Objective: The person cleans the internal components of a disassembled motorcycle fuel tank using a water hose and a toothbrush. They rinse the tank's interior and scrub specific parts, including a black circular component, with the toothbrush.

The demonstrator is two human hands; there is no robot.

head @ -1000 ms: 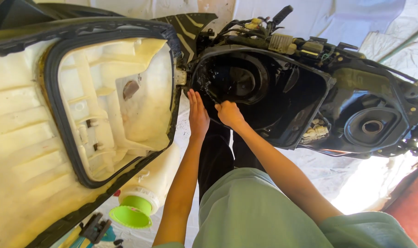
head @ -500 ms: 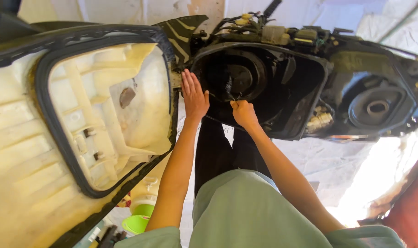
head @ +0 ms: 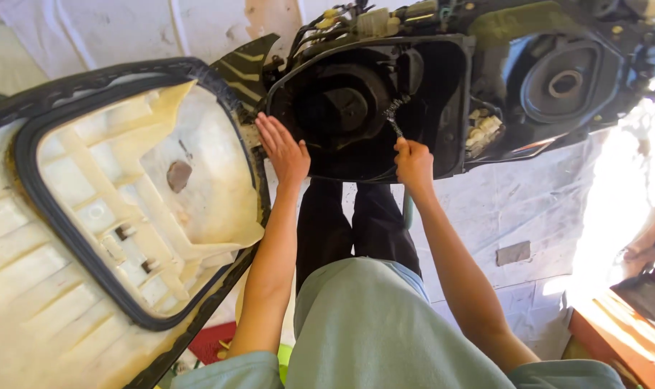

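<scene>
Right hand (head: 414,160) gripping small tool (head: 393,119)

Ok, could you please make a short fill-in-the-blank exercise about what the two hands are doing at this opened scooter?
1. The left hand lies flat, fingers spread, on the ___ rim of the black storage compartment.
2. The right hand is closed around a thin ___ tool.
3. The tool points ___ the compartment.
4. The raised seat shows its ___ underside.

Missing words: left; metal; into; cream-coloured

floor (head: 514,209): pale tiles, worn | light: harsh sun glare at right (head: 615,216)
</scene>
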